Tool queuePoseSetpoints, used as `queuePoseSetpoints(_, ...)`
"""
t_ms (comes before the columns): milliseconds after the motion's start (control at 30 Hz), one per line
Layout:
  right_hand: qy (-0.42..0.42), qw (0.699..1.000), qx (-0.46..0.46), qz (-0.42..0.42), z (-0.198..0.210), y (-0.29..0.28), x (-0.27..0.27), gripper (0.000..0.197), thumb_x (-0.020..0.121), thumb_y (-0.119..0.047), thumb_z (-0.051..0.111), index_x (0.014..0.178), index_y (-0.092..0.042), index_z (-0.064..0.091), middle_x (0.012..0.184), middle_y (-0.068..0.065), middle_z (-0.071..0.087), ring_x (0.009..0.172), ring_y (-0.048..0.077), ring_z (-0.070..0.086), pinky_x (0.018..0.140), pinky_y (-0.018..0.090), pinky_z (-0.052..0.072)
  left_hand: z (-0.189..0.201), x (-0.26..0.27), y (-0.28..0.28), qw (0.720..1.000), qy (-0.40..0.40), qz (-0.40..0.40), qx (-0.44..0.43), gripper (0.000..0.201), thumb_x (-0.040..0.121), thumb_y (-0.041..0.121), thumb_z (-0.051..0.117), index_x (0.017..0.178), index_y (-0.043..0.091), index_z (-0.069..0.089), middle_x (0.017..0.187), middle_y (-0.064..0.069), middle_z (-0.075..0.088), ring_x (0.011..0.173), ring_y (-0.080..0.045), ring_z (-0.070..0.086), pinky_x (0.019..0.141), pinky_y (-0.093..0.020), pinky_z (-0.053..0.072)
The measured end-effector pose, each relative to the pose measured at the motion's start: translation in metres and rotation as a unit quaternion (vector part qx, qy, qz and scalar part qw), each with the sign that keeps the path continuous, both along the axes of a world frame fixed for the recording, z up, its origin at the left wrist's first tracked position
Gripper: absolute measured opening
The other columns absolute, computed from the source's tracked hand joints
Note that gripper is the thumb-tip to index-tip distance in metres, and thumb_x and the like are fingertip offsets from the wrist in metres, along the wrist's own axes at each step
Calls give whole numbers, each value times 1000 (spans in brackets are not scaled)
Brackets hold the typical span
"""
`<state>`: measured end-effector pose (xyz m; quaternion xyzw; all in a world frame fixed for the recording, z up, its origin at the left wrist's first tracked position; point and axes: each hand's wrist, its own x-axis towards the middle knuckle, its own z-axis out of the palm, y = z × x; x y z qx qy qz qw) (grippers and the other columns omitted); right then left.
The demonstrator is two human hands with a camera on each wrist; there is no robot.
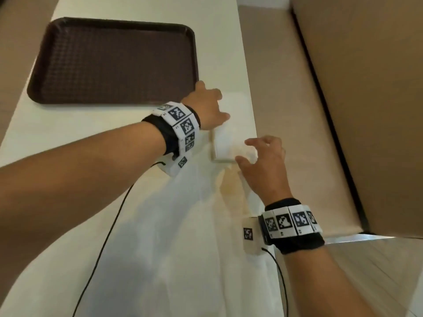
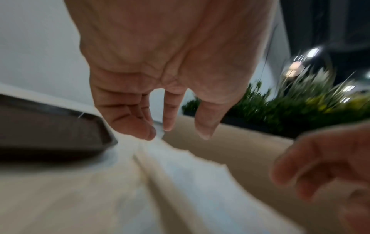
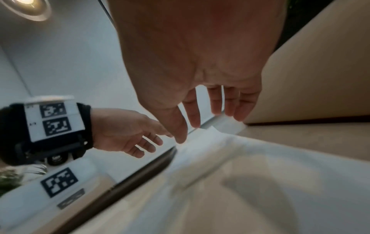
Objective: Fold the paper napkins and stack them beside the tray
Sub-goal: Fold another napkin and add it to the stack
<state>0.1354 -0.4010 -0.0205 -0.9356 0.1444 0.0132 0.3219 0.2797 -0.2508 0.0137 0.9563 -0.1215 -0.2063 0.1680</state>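
My left hand [image 1: 209, 106] hovered over the far end of the folded white paper napkin stack [image 1: 223, 143], fingers loosely extended and gripping nothing; whether the tips touched the paper I could not tell through the blur. My right hand [image 1: 263, 163] sat at the near end, fingers spread wide and relaxed, also holding nothing. The stack lay on the cream-coloured tabletop [image 1: 137, 225], just beside the near right corner of the dark brown textured plastic tray [image 1: 45, 83] and close to the table's right edge.

The main risk, as I judged it, was that edge: the napkins were light and loose, and a careless brush from my right fingers could have pushed the top sheets askew or slid the pile toward the drop. Pressing unevenly with one hand alone could have let a fold spring open. A black cable [image 1: 107, 236] trailed from my left wristband across the table, and dragging it might have caught loose paper.
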Motion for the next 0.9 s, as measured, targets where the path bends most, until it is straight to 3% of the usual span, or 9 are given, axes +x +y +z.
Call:
queuePoseSetpoints(100, 43, 998, 11, 38, 8, 6, -44, 45, 89, -36, 74, 130, -25, 58, 132, -3, 48, 122, 17, 52, 93, 26, 43, 28, -36, 37, 999, -24, -35, -23, 50, 89, 59, 60, 131, 31, 56, 126, -1, 48, 104, -21, 53, 86, -33, 43)
queuePoseSetpoints(200, 150, 985, -16, 85, 2, 15, -93, 64, 84, -44, 77, 138, -25, 51, 134, -3, 46, 124, 17, 47, 93, 28, 44, 31, -98, 91, 994, 38, -100, 19, 46, 87, 61, 61, 124, 34, 57, 109, 8, 54, 90, -13, 51, 79, -31, 38)
queuePoseSetpoints(267, 179, 977, -38, 104, -5, 20, -115, 69, 82, -43, 79, 141, -23, 49, 135, -2, 42, 128, 19, 39, 97, 31, 44, 19, -146, 124, 986, 101, -127, 44, 50, 84, 62, 62, 128, 39, 53, 110, 12, 50, 92, -11, 53, 80, -30, 43)
queuePoseSetpoints(400, 148, 980, -67, 114, -15, 26, -129, 66, 80, -36, 82, 138, -26, 53, 135, 1, 42, 124, 23, 37, 104, 46, 45, -20, -218, 164, 978, 164, -119, 40, 73, 81, 57, 71, 144, 45, 37, 124, 16, 33, 102, -10, 50, 83, -26, 46)
queuePoseSetpoints(600, 140, 981, -73, 112, -16, 30, -120, 44, 82, -31, 81, 120, -24, 62, 124, 0, 49, 117, 22, 44, 99, 49, 46, -51, -253, 178, 993, 87, -79, -32, 84, 82, 42, 77, 151, 37, 31, 140, 9, 25, 126, -13, 35, 87, -23, 37)
queuePoseSetpoints(800, 127, 983, -54, 123, -20, 30, -121, 30, 84, -24, 78, 111, -29, 65, 114, -5, 49, 112, 18, 49, 99, 49, 46, -55, -259, 180, 995, 53, -53, -69, 68, 87, 39, 72, 148, 29, 42, 137, 5, 35, 123, -15, 39, 90, -25, 38)
queuePoseSetpoints(900, 137, 983, -41, 114, -22, 28, -120, 32, 83, -27, 80, 110, -30, 65, 114, -7, 45, 107, 16, 52, 99, 48, 47, -56, -259, 180, 995, 49, -39, -77, 63, 88, 37, 71, 145, 28, 46, 136, 6, 37, 122, -16, 41, 91, -30, 45)
